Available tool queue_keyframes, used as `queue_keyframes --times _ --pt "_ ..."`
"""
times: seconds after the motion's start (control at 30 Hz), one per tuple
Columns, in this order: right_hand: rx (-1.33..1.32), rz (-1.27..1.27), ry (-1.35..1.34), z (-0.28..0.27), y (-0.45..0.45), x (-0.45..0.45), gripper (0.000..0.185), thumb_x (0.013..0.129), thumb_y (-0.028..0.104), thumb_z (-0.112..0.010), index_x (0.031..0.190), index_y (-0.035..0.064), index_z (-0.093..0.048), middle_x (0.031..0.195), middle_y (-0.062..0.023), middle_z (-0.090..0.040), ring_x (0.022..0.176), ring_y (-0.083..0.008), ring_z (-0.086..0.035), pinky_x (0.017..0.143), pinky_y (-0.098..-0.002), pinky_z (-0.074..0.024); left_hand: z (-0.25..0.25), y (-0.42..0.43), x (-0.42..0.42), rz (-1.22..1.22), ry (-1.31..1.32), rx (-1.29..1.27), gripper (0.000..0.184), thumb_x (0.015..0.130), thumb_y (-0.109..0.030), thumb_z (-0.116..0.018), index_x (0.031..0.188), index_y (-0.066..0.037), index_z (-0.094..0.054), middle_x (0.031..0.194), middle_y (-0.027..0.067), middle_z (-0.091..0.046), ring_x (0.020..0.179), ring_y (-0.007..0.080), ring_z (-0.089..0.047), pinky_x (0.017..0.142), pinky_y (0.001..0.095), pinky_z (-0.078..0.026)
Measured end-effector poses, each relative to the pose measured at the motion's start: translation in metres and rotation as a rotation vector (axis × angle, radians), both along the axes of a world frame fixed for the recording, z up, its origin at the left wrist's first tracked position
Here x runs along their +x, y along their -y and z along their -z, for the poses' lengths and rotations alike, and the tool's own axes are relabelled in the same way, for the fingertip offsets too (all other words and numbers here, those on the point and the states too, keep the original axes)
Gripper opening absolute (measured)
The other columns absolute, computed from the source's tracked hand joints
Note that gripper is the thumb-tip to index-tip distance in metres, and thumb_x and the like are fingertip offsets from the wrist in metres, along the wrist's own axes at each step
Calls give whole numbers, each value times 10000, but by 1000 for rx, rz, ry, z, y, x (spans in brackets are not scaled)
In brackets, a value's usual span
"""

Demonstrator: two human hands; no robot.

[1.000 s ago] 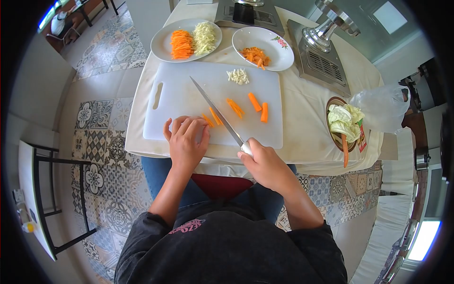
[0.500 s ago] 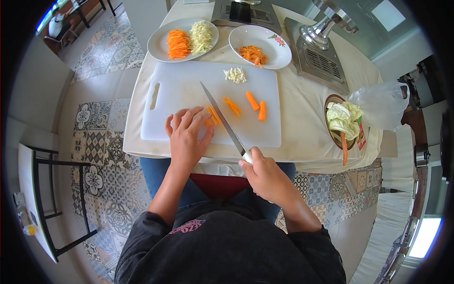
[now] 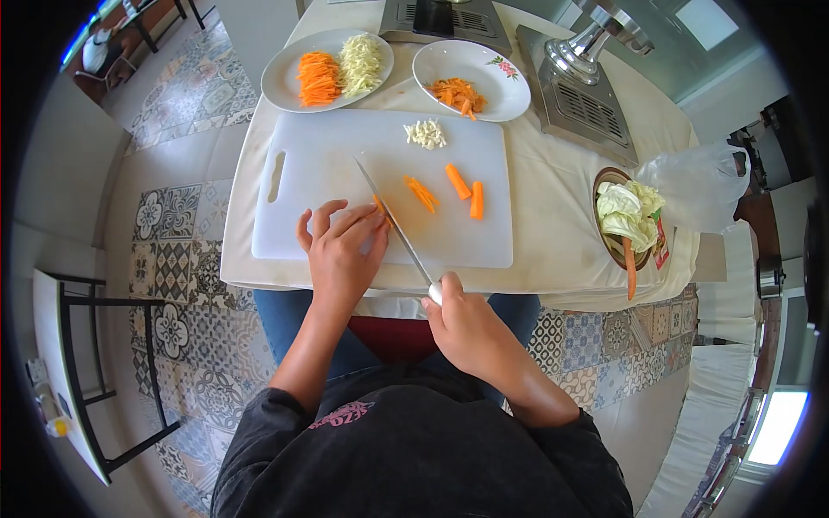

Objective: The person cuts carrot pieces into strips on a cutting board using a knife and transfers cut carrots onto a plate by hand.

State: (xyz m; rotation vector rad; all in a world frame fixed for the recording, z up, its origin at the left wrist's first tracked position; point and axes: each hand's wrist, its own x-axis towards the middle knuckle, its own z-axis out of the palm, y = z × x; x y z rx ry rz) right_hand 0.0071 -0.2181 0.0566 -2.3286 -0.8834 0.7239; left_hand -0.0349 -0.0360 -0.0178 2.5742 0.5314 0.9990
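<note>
My right hand (image 3: 466, 318) is closed round the white handle of a kitchen knife (image 3: 399, 231), its blade slanting up and left over the cutting board (image 3: 319, 155). The blade lies right beside a piece of carrot (image 3: 378, 204), mostly hidden under the fingertips of my left hand (image 3: 341, 246). Those fingers are bent and press the carrot onto the board. To the right of the blade lie thin carrot slices (image 3: 421, 195) and two carrot sticks (image 3: 458, 182). A small heap of chopped white pieces (image 3: 425, 133) rests near the board's far edge.
Behind the board stand a plate (image 3: 278, 83) with shredded carrot and pale green shreds, and a flowered dish (image 3: 496, 95) with carrot scraps. Two portable stoves (image 3: 587, 116) sit farther back. At right, a bowl (image 3: 598, 183) holds cabbage leaves and a carrot, beside a plastic bag (image 3: 695, 190).
The knife and my right hand have moved left, bringing the blade up against the carrot under my left fingertips. My left hand has stayed nearly in place, its fingers slightly more bent.
</note>
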Motion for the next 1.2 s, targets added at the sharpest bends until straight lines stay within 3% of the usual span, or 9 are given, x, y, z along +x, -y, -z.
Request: queue_keyframes --times 0.3,0.73,0.9,1.2 --pt "-43 0 -127 -3 3 4 273 985 176 -511 957 -70 -397 753 -349 -608 768 -520 -607 655 -552 -458 -1 0 1 11 -2 -51 115 771 -164 -782 886 -166 -788 998 -63 -747 1103 202 -594 1096 470 -241" --pt "-90 -28 69 13 -24 6 204 954 112 -499 953 -70 -409 683 -309 -618 687 -485 -638 612 -544 -514 2 1 0 -11 7 -3 43 778 -156 -756 818 -138 -751 980 -55 -736 1087 207 -599 1082 469 -248" --pt "-108 -36 83 7 -8 5 185 947 112 -477 983 -60 -421 696 -299 -632 709 -480 -650 636 -544 -533 2 2 0 -9 -14 8 63 786 -156 -746 845 -141 -730 1007 -54 -726 1095 210 -593 1076 481 -255" --pt "53 -6 61 -7 20 6 250 960 176 -525 950 -54 -426 691 -306 -619 683 -503 -618 615 -561 -474 2 2 -1 -6 -24 -9 162 820 -179 -715 979 -148 -702 1037 -30 -704 1110 218 -580 1073 486 -270"
